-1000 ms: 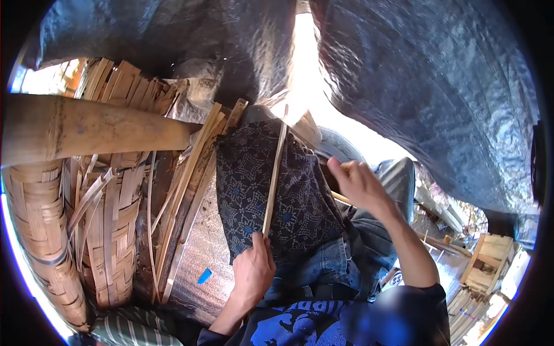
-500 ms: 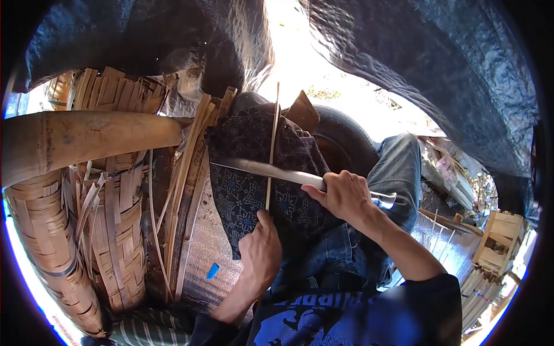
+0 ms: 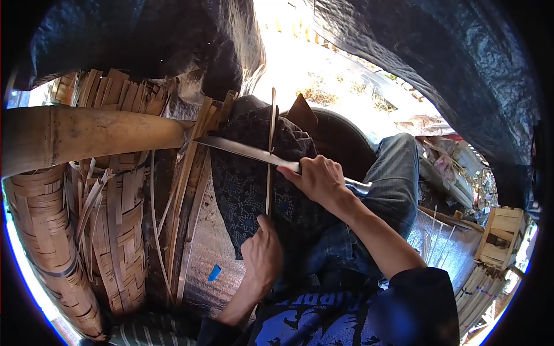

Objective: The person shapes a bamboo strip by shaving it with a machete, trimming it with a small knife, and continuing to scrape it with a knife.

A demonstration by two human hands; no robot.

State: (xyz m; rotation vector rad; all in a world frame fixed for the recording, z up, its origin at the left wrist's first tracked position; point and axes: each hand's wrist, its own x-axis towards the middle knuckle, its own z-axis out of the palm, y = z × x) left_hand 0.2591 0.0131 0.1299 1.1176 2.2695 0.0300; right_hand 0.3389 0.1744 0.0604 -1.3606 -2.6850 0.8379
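My left hand (image 3: 262,254) is closed on the lower end of a thin bamboo strip (image 3: 269,187), which points away from me over a dark patterned cloth (image 3: 239,196) on my lap. My right hand (image 3: 321,180) grips the handle of a long knife (image 3: 245,151). Its blade lies across the strip, above the left hand, with the tip toward the left. The handle's end shows past my right hand, over the jeans. Whether the edge bites into the strip I cannot tell.
A thick bamboo pole (image 3: 98,135) juts in from the left above woven bamboo baskets (image 3: 43,225). Split bamboo slats (image 3: 187,190) stand beside the cloth. A black tyre-like ring (image 3: 346,141) lies beyond my knee. Dark plastic sheeting (image 3: 433,52) hangs overhead. A wooden crate (image 3: 499,236) stands right.
My right hand and the knife have moved away from me and to the left along the strip. My left hand stays nearly in place, still holding the strip.
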